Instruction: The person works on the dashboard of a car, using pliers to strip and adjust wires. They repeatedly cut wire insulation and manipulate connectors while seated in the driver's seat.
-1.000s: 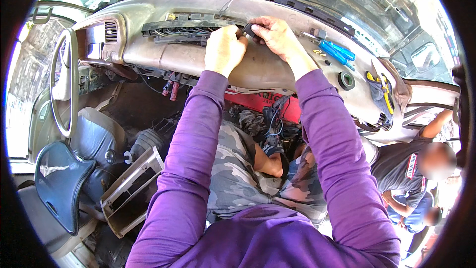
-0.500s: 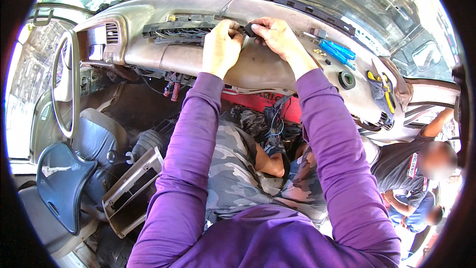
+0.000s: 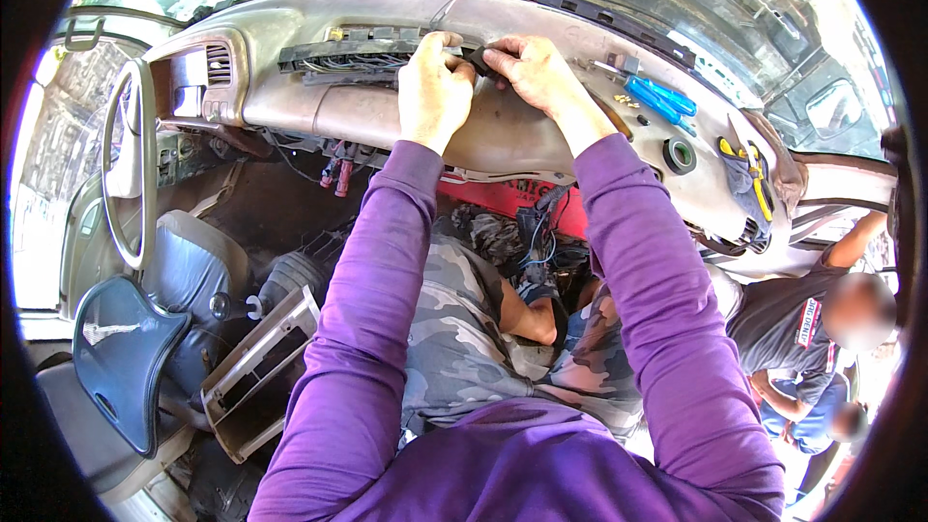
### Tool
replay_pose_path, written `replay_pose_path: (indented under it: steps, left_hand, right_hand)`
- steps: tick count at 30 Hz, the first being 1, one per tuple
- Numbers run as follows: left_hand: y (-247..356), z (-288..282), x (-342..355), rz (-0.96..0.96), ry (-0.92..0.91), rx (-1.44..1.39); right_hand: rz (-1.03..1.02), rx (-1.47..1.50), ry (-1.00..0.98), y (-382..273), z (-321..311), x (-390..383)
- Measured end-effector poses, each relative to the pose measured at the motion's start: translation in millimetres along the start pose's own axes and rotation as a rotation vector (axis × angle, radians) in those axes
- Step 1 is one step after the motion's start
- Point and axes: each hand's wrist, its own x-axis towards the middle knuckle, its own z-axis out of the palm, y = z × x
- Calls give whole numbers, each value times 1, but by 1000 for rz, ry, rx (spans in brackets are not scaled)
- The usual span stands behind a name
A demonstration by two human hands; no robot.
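Note:
Both my arms reach over the dashboard. My right hand (image 3: pixel 530 73) pinches a small black block (image 3: pixel 478 59), its thumb and fingers closed round the right side. Close against it on the left, my left hand (image 3: pixel 435 89) has its fingers curled shut; what they grip is hidden. Just left of that hand lies a long black housing (image 3: pixel 338 62) with a bundle of wires along its front. Its right end disappears behind my left fingers, so I cannot tell whether the block joins it.
Blue-handled tools (image 3: pixel 661 99), a roll of black tape (image 3: pixel 679 156) and yellow-handled pliers (image 3: pixel 757 188) lie on the dashboard's right part. A steering wheel (image 3: pixel 145 164) stands at left, near a loose frame panel (image 3: pixel 261 377). Another person (image 3: pixel 783 329) is at right; someone's bare arm (image 3: pixel 527 314) shows below.
My hands have drawn slightly closer together, and less of the black block shows between them. The long housing and the tools stay in place.

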Motion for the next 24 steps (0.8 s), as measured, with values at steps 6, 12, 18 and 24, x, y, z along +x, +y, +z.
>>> replay_pose_path:
  steps: [6, 12, 18, 24]
  left_hand:
    - [3, 1, -4, 92, 36, 62]
    - [-10, -35, -14, 175, 424, 187]
    - [-3, -66, -20, 207, 7, 348]
    - [3, -41, 1, 324, -141, 604]
  right_hand:
    - [-2, 108, 57, -2, -1, -6]
    - [40, 201, 85, 0, 4, -8]
    - [-28, 130, 149, 7, 4, -8]
    - [-305, -165, 322, 10, 16, -20]
